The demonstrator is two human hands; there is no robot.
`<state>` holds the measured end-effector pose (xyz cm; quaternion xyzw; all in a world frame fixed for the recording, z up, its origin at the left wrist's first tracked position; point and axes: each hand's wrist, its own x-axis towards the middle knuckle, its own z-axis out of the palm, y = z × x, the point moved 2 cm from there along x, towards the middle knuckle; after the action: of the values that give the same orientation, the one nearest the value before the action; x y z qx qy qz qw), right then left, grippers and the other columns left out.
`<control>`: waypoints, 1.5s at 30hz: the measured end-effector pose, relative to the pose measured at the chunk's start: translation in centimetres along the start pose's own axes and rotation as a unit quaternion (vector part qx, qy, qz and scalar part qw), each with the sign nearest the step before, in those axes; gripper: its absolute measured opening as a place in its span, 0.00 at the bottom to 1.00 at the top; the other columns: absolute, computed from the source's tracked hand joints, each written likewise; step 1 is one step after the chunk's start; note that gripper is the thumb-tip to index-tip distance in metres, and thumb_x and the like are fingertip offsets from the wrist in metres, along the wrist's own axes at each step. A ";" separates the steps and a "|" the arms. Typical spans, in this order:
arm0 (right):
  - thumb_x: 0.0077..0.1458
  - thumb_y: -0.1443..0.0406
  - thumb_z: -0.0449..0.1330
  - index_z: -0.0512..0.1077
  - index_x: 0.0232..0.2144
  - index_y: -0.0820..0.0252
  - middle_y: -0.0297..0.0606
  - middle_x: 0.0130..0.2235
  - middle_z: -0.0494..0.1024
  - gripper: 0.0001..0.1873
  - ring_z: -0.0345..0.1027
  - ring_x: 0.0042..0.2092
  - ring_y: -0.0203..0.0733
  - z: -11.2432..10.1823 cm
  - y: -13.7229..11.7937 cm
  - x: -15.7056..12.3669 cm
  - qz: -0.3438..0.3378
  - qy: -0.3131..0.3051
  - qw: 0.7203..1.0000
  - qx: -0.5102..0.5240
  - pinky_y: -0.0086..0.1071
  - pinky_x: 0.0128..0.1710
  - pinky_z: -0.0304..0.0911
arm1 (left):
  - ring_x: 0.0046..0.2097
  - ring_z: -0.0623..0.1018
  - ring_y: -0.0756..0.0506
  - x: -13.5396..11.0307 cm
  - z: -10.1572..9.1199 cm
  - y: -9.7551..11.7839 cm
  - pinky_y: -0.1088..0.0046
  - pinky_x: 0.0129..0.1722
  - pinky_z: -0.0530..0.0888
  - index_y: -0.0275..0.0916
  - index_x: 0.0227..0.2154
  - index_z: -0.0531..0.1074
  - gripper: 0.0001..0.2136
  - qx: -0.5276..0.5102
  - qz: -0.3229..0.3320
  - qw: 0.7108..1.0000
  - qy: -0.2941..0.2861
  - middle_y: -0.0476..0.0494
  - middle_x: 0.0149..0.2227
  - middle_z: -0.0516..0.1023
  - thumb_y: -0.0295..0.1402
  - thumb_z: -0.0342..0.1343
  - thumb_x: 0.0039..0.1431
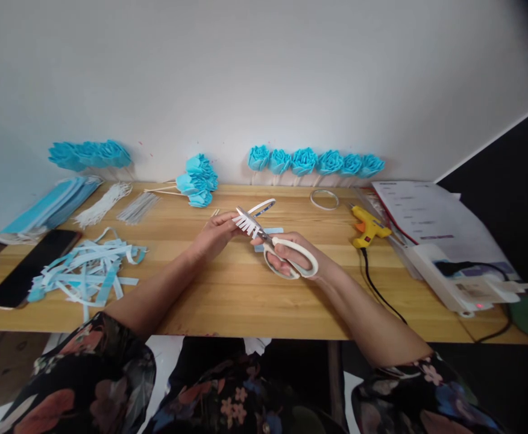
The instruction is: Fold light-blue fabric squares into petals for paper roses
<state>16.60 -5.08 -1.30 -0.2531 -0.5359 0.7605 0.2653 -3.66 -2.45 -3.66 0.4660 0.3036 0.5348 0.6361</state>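
Near the middle of the table, my left hand (pixel 216 234) is closed, pinching a white fringed strip (pixel 246 225) with several narrow cuts along its edge. My right hand (pixel 293 241) grips the scissors (pixel 308 260), fingers in their off-white handles. Their metal blades point up and left and lie against the strip. Just beyond the blades curves a thin white band (pixel 264 207) with blue markings; whether it is part of the strip I cannot tell. Partly hidden behind my right hand, a small light-blue piece (pixel 273 230) rests on the wooden table (pixel 228 301).
Blue flowers (pixel 304 161) line the wall, with more lying mid-left (pixel 198 181). On the left are blue sheets (pixel 51 205), white cords (pixel 103 204), wires (pixel 137 208), a phone (pixel 31 268) and scraps (pixel 92 271). A yellow glue gun (pixel 369 226), ring (pixel 324 199) and power strip (pixel 445 277) occupy the right.
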 end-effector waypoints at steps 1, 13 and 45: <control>0.48 0.46 0.69 0.75 0.47 0.65 0.26 0.22 0.68 0.34 0.54 0.17 0.25 0.0 0.1 0.0 -0.004 -0.001 1.000 -0.004 0.22 0.14 0.46 | 0.33 0.76 0.46 0.0 -0.1 0.0 0.68 0.38 0.73 0.35 0.30 0.81 0.18 0.018 0.004 1.000 -0.001 0.42 0.30 0.79 0.46 0.71 0.48; 0.51 0.49 0.69 0.76 0.49 0.63 0.27 0.26 0.67 0.30 0.56 0.20 0.25 0.8 1.2 0.0 0.017 -0.043 0.995 -0.089 0.22 0.18 0.52 | 0.23 0.70 0.52 -0.2 0.1 0.2 0.76 0.22 0.64 0.34 0.29 0.79 0.17 0.043 -0.050 0.996 0.052 0.46 0.25 0.76 0.46 0.68 0.50; 0.58 0.44 0.60 0.71 0.52 0.63 0.31 0.27 0.69 0.32 0.62 0.23 0.31 -0.8 0.8 0.0 -0.052 -0.049 0.996 -0.047 0.25 0.19 0.58 | 0.35 0.77 0.45 0.2 -0.2 -0.8 0.68 0.39 0.74 0.33 0.33 0.77 0.25 -0.038 -0.046 0.998 -0.031 0.41 0.32 0.78 0.55 0.66 0.51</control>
<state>17.02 -4.79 -2.27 -0.1994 -0.5958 0.7311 0.2658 -3.42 -2.18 -4.47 0.4437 0.2845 0.5017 0.6859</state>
